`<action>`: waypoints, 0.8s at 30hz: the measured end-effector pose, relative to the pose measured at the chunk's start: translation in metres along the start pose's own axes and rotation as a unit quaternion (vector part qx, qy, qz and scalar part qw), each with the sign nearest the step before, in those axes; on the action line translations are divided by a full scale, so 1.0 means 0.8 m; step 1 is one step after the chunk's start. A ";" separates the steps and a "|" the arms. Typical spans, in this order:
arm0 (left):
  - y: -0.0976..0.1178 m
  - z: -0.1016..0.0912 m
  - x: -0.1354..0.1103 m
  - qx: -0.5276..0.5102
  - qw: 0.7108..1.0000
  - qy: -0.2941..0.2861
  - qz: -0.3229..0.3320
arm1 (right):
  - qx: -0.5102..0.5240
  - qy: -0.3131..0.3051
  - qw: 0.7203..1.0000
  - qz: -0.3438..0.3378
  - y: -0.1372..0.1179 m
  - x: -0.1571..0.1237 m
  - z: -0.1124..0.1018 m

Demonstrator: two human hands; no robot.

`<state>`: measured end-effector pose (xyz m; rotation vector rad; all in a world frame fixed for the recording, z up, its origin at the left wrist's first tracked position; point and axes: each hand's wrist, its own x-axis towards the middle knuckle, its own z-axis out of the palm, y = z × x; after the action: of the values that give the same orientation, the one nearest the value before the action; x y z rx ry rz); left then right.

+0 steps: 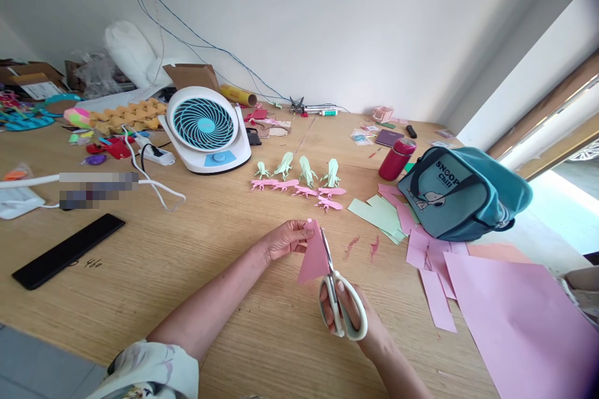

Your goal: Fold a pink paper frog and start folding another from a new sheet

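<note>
My left hand [289,240] pinches a folded piece of pink paper [314,263] near its upper end, above the table. In my right hand [360,318] is a pair of scissors [335,299] with white handles, my fingers through the loops. The blades point up and away, lying along the paper's right edge; whether they are cutting into it I cannot tell. Beyond my hands stand several pale green folded-paper insects [307,171], with pink paper insects [305,191] in front of them. Two small pink paper scraps [374,248] lie right of the scissors.
A teal bag [452,199] and a red flask [397,159] stand at the right, near green paper [377,217] and a large pink sheet [519,318]. A white fan [206,131] stands at the back left. Nearer lies a long black object [70,249]; cables cross the left side.
</note>
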<state>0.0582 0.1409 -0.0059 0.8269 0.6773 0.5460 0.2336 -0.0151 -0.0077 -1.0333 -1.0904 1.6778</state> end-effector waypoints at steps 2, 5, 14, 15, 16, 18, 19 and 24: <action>-0.002 0.000 0.000 0.001 1.000 -0.004 0.002 | 0.000 0.005 1.000 -0.003 0.001 0.000 0.000; -0.003 -0.001 0.001 0.003 1.000 -0.008 0.005 | 0.005 0.005 1.000 -0.002 0.003 -0.001 -0.001; -0.003 -0.002 0.001 0.009 1.000 -0.010 0.006 | -0.018 0.023 1.000 -0.002 -0.003 -0.004 0.003; -0.003 -0.002 0.001 0.009 1.000 -0.009 0.007 | -0.019 0.026 0.999 -0.002 -0.003 -0.004 0.003; -0.003 -0.002 0.001 0.010 1.000 -0.008 0.007 | -0.020 0.028 0.999 0.001 -0.004 -0.004 0.003; -0.003 -0.002 0.001 0.011 1.000 -0.006 0.007 | -0.021 0.033 0.999 0.005 -0.004 -0.004 0.004; -0.003 -0.002 0.001 0.012 1.000 -0.005 0.007 | -0.021 0.035 0.999 0.006 -0.004 -0.004 0.004; -0.002 -0.001 0.000 0.019 1.000 -0.002 0.010 | -0.011 0.041 0.999 0.004 -0.005 -0.006 0.006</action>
<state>0.0578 0.1407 -0.0079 0.8699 0.6783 0.5503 0.2315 -0.0193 -0.0018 -1.1123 -1.0561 1.6185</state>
